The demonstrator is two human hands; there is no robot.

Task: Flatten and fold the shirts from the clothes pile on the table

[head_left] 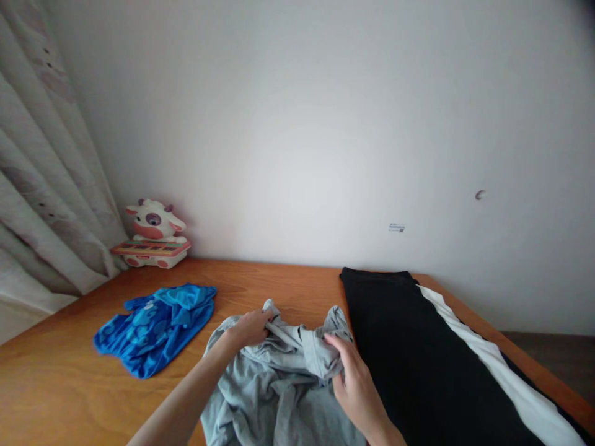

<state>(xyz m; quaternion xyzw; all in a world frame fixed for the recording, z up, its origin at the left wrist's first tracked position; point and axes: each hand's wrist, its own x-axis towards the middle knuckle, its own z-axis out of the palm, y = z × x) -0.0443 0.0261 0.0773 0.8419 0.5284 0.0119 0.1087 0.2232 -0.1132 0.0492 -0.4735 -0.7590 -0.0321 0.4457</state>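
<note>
A crumpled grey garment (279, 396) lies on the wooden table at the front middle, its upper edge bunched and lifted between my hands. My left hand (251, 327) is closed on the bunched cloth at the upper left. On the right, my right hand (353, 375) pinches a rolled fold of the same cloth, thumb underneath. What kind of garment it is cannot be made out. To the right lies a black garment with a white side stripe (409, 347), spread flat. Off to the left is a rumpled blue cloth with a lighter pattern (158, 325).
The wooden table (51, 371) reaches back to a pale wall (288, 124). A cow-shaped toy piano (153, 235) stands in the back left corner, beside a patterned curtain (41, 186). The table's right edge drops toward a dark floor (558, 356).
</note>
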